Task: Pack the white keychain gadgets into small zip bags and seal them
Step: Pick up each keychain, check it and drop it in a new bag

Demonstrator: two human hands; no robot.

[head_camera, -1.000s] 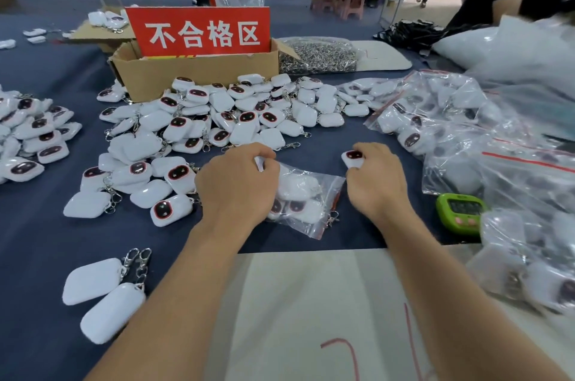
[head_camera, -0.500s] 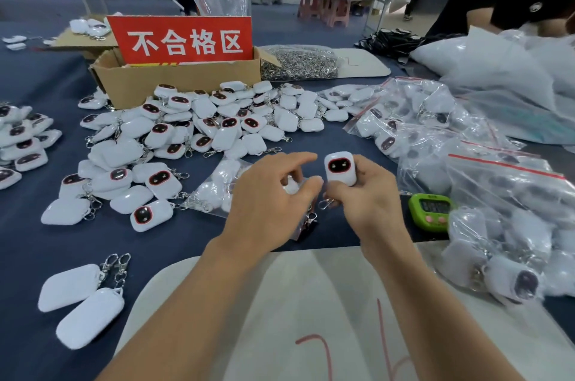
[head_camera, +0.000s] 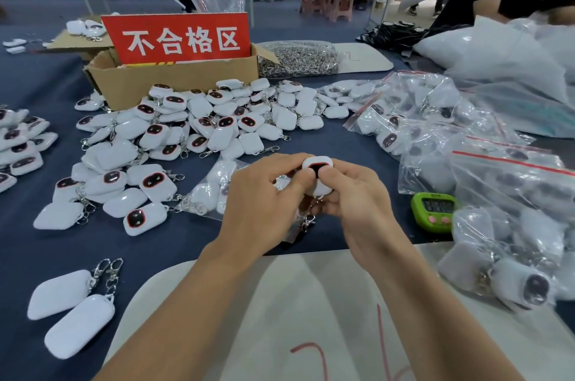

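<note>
A white keychain gadget (head_camera: 318, 166) with a dark oval face is held above the blue table between both hands. My right hand (head_camera: 357, 203) grips it with thumb on its front; its metal clasp (head_camera: 306, 220) dangles below. My left hand (head_camera: 264, 200) pinches the same gadget from the left with thumb and fingers. A small clear zip bag (head_camera: 211, 191) with several gadgets inside lies on the cloth just left of and behind my left hand. A big heap of loose gadgets (head_camera: 199, 128) spreads behind it.
A cardboard box (head_camera: 174, 82) with a red sign stands at the back. Filled zip bags (head_camera: 466, 144) pile up on the right, beside a green timer (head_camera: 434, 211). Two gadgets lie face down (head_camera: 71, 309) near left. A white sheet (head_camera: 280, 318) covers the near edge. A person works at far right.
My right hand lifted the gadget from the table and brought it toward the centre. My left hand left the zip bag and closed onto the gadget too.
</note>
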